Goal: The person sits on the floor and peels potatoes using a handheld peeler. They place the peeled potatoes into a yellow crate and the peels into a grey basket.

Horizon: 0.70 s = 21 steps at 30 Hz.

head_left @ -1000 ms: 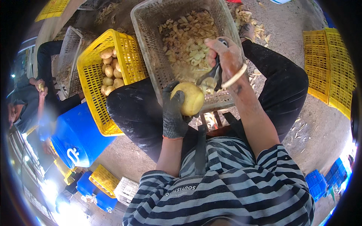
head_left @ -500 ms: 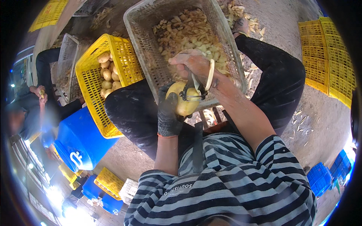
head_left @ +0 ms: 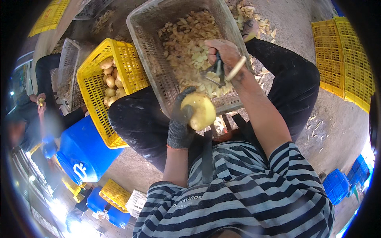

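My left hand [head_left: 180,123], in a dark grey knit glove, is closed around a large potato [head_left: 203,111]. Much of the potato is peeled to pale yellow, and a strip of brownish skin shows along its upper edge. Bare, my right hand [head_left: 225,53] grips a peeler [head_left: 217,73] with a dark handle, its blade end pointing down and apart from the potato. A pale band circles the right wrist. Under both hands stands a grey plastic crate [head_left: 152,59] with a heap of peelings [head_left: 190,43] in it.
At my left knee stands a yellow crate [head_left: 135,65] of whole potatoes [head_left: 113,79], with a blue barrel [head_left: 85,146] beside it. Stacked yellow crates [head_left: 343,59] are at the right, blue crates [head_left: 336,186] lower right. Another person's hands [head_left: 39,99] hold something small at the far left.
The peeler has come off the potato as my right hand moved up and to the right. My left hand has turned the potato slightly, keeping hold of it.
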Motion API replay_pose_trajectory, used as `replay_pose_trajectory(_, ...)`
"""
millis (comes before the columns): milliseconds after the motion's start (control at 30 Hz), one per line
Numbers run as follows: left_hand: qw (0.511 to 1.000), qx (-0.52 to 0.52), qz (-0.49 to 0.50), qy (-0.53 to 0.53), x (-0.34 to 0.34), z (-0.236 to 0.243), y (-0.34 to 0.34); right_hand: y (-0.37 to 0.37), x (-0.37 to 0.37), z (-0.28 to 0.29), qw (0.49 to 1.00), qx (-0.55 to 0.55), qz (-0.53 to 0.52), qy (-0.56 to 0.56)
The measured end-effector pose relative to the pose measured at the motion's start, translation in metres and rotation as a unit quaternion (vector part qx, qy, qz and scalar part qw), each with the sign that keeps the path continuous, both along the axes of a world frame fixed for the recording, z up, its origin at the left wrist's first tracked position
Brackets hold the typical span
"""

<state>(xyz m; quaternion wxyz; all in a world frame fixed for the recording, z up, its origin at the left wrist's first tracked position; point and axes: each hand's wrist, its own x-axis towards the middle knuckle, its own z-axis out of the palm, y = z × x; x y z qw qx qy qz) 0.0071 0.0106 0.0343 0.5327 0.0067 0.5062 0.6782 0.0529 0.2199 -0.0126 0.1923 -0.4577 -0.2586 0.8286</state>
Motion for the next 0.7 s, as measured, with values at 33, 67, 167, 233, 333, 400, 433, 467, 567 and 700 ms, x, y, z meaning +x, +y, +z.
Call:
replay_pose_trajectory(33, 1.000, 0.008, 0.009, -0.005, 0.000, -0.001, 0.002, -0.003, 0.006, -0.005, 1.000, -0.010, 0.006, 0.021)
replay_pose_trajectory(67, 1.000, 0.016, 0.020, -0.008, -0.001, -0.002, 0.004, -0.008, 0.008, -0.005, 0.999, -0.022, 0.015, 0.042)
replay_pose_trajectory(167, 0.999, 0.020, 0.036, -0.019, 0.000, -0.001, 0.004, -0.035, 0.010, 0.040, 0.994, 0.049, 0.092, 0.021)
replay_pose_trajectory(233, 0.999, 0.010, 0.042, -0.030, 0.001, -0.001, 0.002, -0.043, 0.010, 0.054, 0.995, 0.072, 0.070, 0.016)
replay_pose_trajectory(333, 0.999, 0.022, -0.007, 0.026, -0.004, -0.004, -0.003, -0.045, 0.003, 0.045, 0.981, 0.103, 0.163, 0.018)
replay_pose_trajectory(400, 0.999, 0.023, -0.020, 0.043, -0.005, -0.003, -0.003, -0.039, -0.003, 0.043, 0.969, 0.116, 0.218, 0.014)
replay_pose_trajectory(433, 0.998, 0.017, -0.019, 0.050, -0.005, -0.002, -0.002, -0.038, -0.007, 0.042, 0.962, 0.122, 0.246, 0.013)
replay_pose_trajectory(467, 0.998, 0.012, -0.018, 0.058, -0.006, -0.001, -0.002, -0.041, -0.012, 0.036, 0.968, 0.092, 0.232, 0.038)
replay_pose_trajectory(567, 0.998, 0.020, -0.018, 0.050, -0.008, -0.011, -0.009, -0.039, -0.016, 0.025, 0.952, 0.115, 0.274, 0.079)
replay_pose_trajectory(700, 0.964, 0.059, -0.175, 0.191, 0.006, 0.005, -0.003, -0.020, -0.037, -0.032, 0.976, 0.130, 0.119, 0.126)
